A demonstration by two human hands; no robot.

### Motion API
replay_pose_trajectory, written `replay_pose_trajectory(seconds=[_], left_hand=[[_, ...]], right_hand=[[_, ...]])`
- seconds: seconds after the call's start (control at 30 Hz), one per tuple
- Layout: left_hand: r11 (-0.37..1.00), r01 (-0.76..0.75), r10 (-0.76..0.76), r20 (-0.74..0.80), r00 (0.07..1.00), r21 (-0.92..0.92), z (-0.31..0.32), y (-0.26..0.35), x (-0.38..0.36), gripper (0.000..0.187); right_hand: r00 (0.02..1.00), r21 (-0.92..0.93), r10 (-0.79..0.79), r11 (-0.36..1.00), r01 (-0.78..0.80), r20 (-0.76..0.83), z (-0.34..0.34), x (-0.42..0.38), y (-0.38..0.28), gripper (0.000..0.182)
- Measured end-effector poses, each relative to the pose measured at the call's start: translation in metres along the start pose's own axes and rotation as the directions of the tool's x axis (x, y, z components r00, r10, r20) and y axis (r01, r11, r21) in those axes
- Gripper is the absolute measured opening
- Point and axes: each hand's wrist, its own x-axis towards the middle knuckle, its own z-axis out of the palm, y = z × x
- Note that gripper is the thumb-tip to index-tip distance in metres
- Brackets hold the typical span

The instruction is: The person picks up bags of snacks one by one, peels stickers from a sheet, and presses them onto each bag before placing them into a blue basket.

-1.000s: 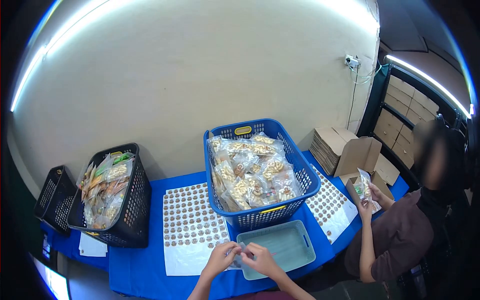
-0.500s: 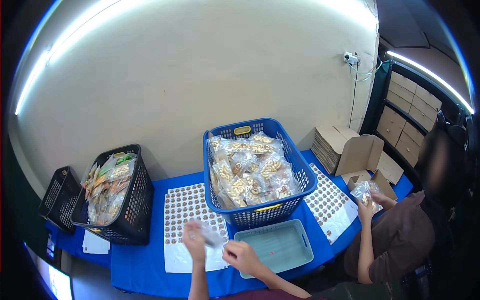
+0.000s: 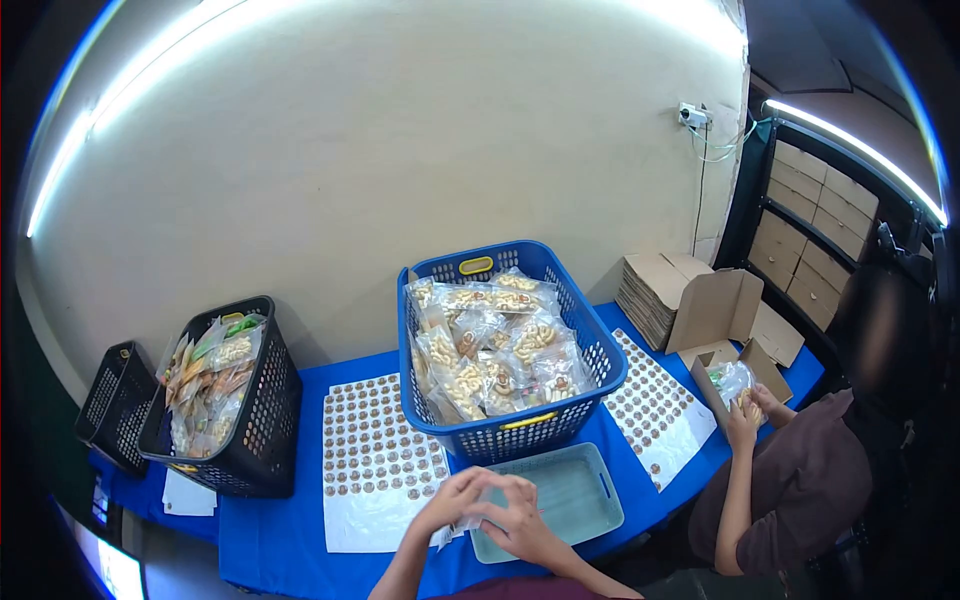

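Both hands meet above the near end of the sticker sheet and the left rim of the green tray. My left hand [image 3: 450, 505] pinches a small clear plastic packet [image 3: 468, 522], mostly covered by the fingers. Curved round the packet's other side is my right hand [image 3: 515, 518], thumb and fingers closed on it. What the packet contains cannot be made out. Rows of round brown stickers cover the white sheet [image 3: 345, 520] below. The shallow green tray [image 3: 580, 485] sits at the right, partly behind my right hand.
A large blue basket [image 3: 520, 440] behind the tray holds several clear bags of pale curved pieces. Black baskets [image 3: 270, 410] stand left. At right, a co-worker [image 3: 790, 470] handles a clear bag [image 3: 732, 380] by an open cardboard box [image 3: 715, 395], near flattened cartons [image 3: 640, 305] and another sticker sheet [image 3: 675, 445].
My left hand has moved right with the packet, and my right hand has come onto it. The co-worker's hands have shifted with their bag at the box. The view has tilted slightly.
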Motion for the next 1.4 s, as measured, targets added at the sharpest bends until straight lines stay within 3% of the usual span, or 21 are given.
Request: replay_pose_trajectory(seconds=[0.07,0.17,0.3,0.4,0.43,0.53,0.57,0.6,0.67,0.77,0.87,0.9,0.93,0.97,1.0,1.07,1.13,1.23,1.33,1.37,1.4], left_hand=[[0.985,0.079,-0.055,0.155,0.986,-0.154,0.006,-0.001,0.002,0.025],[0.999,-0.006,0.003,-0.061,0.998,-0.044,0.002,0.007,0.007,0.025],[0.993,-0.099,0.102,-0.057,0.993,0.059,-0.03,0.013,0.003,0.024],[0.96,-0.136,0.173,-0.135,0.976,0.246,-0.02,0.031,-0.002,0.017],[0.963,-0.063,0.141,-0.289,0.947,0.263,-0.013,0.038,-0.002,0.012],[0.926,-0.107,0.276,-0.458,0.845,0.362,-0.012,0.023,-0.001,0.011],[0.787,-0.125,0.474,-0.463,0.749,0.604,-0.014,0.016,0.001,0.012],[0.777,-0.132,0.527,-0.523,0.67,0.615,-0.013,0.01,0.002,0.015],[0.868,-0.068,0.433,-0.68,0.592,0.493,-0.024,0.005,0.0,0.017],[0.784,-0.029,0.554,-0.679,0.482,0.62,-0.032,0.015,-0.004,0.018],[0.871,-0.129,0.491,-0.832,0.259,0.474,-0.043,0.026,-0.005,0.015],[0.921,-0.269,0.346,-0.908,0.238,0.28,-0.065,0.032,-0.01,0.013],[0.91,-0.406,0.191,-0.952,0.239,0.08,-0.096,0.037,-0.022,0.012],[0.683,-0.709,0.144,-0.919,0.366,-0.175,-0.13,0.031,-0.031,0.012],[0.324,-0.845,0.156,-0.857,0.492,-0.426,-0.159,0.021,-0.037,0.013],[0.223,-0.77,0.359,-0.684,0.634,-0.597,-0.187,0.007,-0.049,0.018],[0.12,-0.637,0.437,-0.536,0.722,-0.761,-0.172,0.001,-0.041,0.019],[-0.122,-0.452,0.097,-0.464,0.881,-0.884,-0.09,0.02,-0.023,0.016],[-0.242,-0.195,0.057,-0.215,0.975,-0.95,-0.037,0.005,-0.008,0.014],[-0.257,-0.163,0.003,-0.169,0.986,-0.953,-0.024,-0.004,-0.007,0.011],[-0.048,-0.211,0.116,-0.215,0.97,-0.976,-0.014,-0.025,-0.003,0.018]], right_hand=[[1.0,0.008,-0.017,1.0,0.017,0.014,0.003,0.002,0.004,0.011],[0.999,-0.018,0.013,1.0,-0.013,-0.03,0.006,0.004,0.021,0.006],[0.992,-0.031,0.093,0.995,-0.096,-0.083,-0.007,0.024,0.033,0.005],[0.995,0.213,0.085,0.974,-0.072,-0.051,0.004,0.035,0.041,0.005],[0.997,0.197,0.057,0.979,-0.044,-0.06,0.008,0.038,0.039,0.006],[0.969,0.385,0.248,0.895,-0.224,-0.014,0.018,0.039,0.028,0.009],[0.97,0.366,0.243,0.901,-0.231,0.015,0.021,0.039,0.028,0.01],[0.971,0.368,0.229,0.899,-0.237,0.065,0.023,0.037,0.027,0.01],[0.967,0.369,0.197,0.897,-0.244,0.16,0.026,0.034,0.027,0.011],[0.971,0.432,0.154,0.874,-0.221,0.184,0.027,0.034,0.017,0.012],[0.969,0.513,0.102,0.833,-0.207,0.224,0.023,0.032,0.013,0.013],[0.966,0.536,0.064,0.822,-0.193,0.251,0.025,0.024,0.021,0.013],[0.962,0.56,0.022,0.809,-0.177,0.272,0.026,0.017,0.029,0.013],[0.957,0.544,0.115,0.801,-0.248,0.266,0.027,0.01,0.034,0.014],[0.946,0.513,0.2,0.802,-0.308,0.256,0.027,0.002,0.04,0.015],[0.907,0.444,0.36,0.791,-0.421,0.219,0.029,-0.011,0.054,0.016],[0.822,0.56,0.441,0.602,-0.569,0.361,0.046,-0.027,0.071,0.017],[0.727,0.71,0.452,0.248,-0.659,0.517,0.051,-0.023,0.043,0.016],[0.68,0.695,0.292,0.065,-0.716,0.673,0.062,-0.034,0.038,0.017],[0.66,0.665,0.223,0.066,-0.744,0.717,0.057,-0.036,0.041,0.017],[0.636,0.633,0.151,0.072,-0.771,0.757,0.052,-0.038,0.044,0.017]])
